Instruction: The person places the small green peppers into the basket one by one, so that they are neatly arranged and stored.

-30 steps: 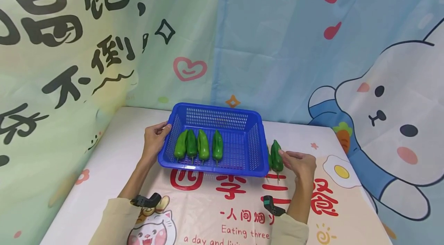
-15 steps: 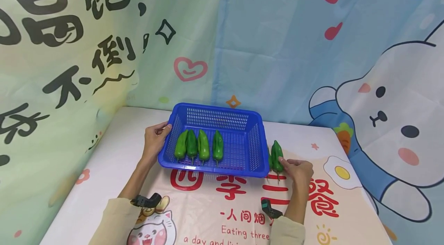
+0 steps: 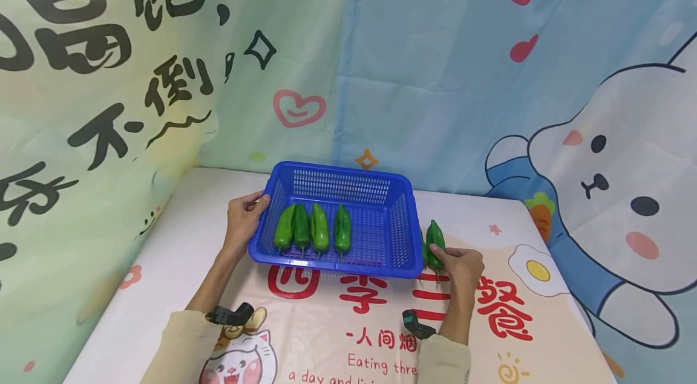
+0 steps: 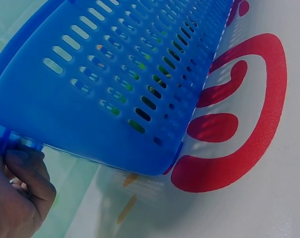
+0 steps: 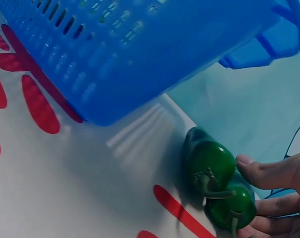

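Observation:
In the head view a blue plastic basket (image 3: 403, 214) holds several green peppers (image 3: 320, 228) lined up side by side in its left half. My left hand (image 3: 243, 221) grips the basket's left rim, thumb on the near side; the left wrist view shows curled fingers (image 4: 28, 171) at the handle. Right of the basket two more green peppers lie together on the table. My right hand (image 3: 461, 263) has its thumb across the outer pepper (image 3: 434, 233) and its fingers along that pepper's outer side. The inner pepper (image 5: 209, 163) is mostly hidden behind the basket in the head view.
A white table (image 3: 179, 239) carries a printed cloth with red characters (image 3: 362, 290) and a cartoon cat (image 3: 245, 360). Behind it hangs a printed curtain (image 3: 425, 69) with a rabbit on the right. The basket's right wall (image 5: 155, 59) stands close beside the two loose peppers.
My right hand has shifted left and slightly down, its thumb moving from the outer pepper's right edge to across it. The left hand, basket and peppers look nearly unchanged.

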A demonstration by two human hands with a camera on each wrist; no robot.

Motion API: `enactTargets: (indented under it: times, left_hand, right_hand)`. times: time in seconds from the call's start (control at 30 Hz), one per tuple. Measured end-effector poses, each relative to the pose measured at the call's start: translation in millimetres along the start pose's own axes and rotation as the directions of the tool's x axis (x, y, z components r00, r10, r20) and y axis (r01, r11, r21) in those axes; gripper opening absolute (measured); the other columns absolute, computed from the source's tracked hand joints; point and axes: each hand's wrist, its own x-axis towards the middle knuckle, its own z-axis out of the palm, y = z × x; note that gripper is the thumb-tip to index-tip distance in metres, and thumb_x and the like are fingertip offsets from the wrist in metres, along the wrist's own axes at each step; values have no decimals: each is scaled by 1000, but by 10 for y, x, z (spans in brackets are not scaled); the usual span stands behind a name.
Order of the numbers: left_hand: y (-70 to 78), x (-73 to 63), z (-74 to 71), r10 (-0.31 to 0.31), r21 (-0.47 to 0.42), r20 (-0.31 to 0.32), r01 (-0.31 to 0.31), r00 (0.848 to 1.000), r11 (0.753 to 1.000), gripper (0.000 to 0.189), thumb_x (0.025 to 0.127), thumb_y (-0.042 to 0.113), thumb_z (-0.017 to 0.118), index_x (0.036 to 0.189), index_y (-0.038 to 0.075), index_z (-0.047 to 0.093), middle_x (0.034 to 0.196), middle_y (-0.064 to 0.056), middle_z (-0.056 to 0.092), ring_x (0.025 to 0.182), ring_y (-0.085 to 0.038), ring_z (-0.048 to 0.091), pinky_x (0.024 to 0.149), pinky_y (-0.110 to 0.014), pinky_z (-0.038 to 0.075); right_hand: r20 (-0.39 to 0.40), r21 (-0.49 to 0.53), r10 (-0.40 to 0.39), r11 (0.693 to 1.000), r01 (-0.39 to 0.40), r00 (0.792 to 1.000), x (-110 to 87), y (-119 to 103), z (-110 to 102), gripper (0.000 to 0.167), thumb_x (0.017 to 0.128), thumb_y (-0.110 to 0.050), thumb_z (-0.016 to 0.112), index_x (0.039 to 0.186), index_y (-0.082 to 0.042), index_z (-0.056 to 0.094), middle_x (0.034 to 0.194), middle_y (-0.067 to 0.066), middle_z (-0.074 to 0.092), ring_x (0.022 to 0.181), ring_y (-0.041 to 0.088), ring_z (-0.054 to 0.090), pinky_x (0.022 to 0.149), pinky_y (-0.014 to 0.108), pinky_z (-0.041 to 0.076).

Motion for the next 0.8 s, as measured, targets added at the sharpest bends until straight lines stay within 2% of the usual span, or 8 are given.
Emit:
enactTargets:
  times: [0.27, 0.5, 0.6, 0.8]
  left_hand:
    - [18, -6, 5, -11, 8, 4, 11, 1000, 1000, 40, 110, 18, 66, 141, -9, 68, 107, -31, 76, 71, -1, 65, 63, -14, 57]
    - [4, -5, 8, -11, 7, 3, 11, 1000, 1000, 40, 110, 18, 66, 141, -9, 68, 107, -31, 76, 71, 0, 65, 63, -14, 56]
    - [4, -7, 5, -10, 2, 4, 10, 1000, 1000, 40, 110, 18, 66, 140, -9, 68, 106, -30, 76, 70, 0, 65, 62, -14, 56]
    - [10, -8, -5, -2, -8, 7, 2, 1000, 1000, 40, 110, 19, 66, 140, -8, 69, 107, -31, 76, 71, -1, 65, 63, -14, 56]
  right_hand:
    - [-44, 25, 16, 1000, -15, 999, -10, 9, 59, 53, 101, -26, 81, 134, 13, 68, 134, 39, 68, 116, 49, 69, 112, 58, 57]
    - [-38, 53, 51, 997, -49, 998, 3, 27, 65, 52, 101, -27, 80, 134, 12, 69, 135, 38, 68, 116, 46, 68, 114, 56, 57]
    - [-30, 78, 60, 995, -58, 998, 21, 50, 60, 52, 101, -27, 81, 134, 12, 70, 135, 38, 68, 117, 51, 71, 114, 56, 56]
    - [4, 171, 105, 980, -104, 994, 49, 72, 36, 56, 99, -28, 82, 139, 10, 68, 139, 37, 67, 124, 50, 69, 120, 53, 52]
